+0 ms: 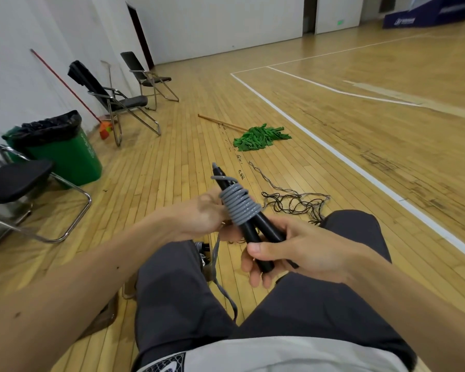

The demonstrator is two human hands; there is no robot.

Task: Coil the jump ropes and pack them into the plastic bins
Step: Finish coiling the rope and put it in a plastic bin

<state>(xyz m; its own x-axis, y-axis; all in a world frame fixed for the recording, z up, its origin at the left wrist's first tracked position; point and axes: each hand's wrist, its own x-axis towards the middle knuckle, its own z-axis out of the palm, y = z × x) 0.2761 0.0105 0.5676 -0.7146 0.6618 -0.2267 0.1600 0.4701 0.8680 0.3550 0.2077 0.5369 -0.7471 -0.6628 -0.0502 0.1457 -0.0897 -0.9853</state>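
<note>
- Grey cord (240,206) sits in tight turns around the upper half of two black handles (255,232) held side by side, above the person's lap.
- The right hand (293,251) grips the lower ends of the handles, thumb across the top and fingers curled beneath.
- The handles' long axis runs from that grip up and away to the left, with the tips pointing at the floor (172,157) ahead.
- The left hand (204,213) is pressed against the far-left side of the coil. Its fingers are hidden behind the cord, so I cannot tell whether it pinches anything.
- A loose tail (220,285) of the same cord drops from under the left hand and hangs between the knees, not yet wound.
- By my reading the left hand is nearer the tail, so each further turn should pass around the handles' axis just below the existing coil.
- A second rope (293,202), thin and dark, lies tangled on the floor just beyond the hands.
- No plastic bin shows; only a green bin (65,151) with a black liner stands well to the left.
</note>
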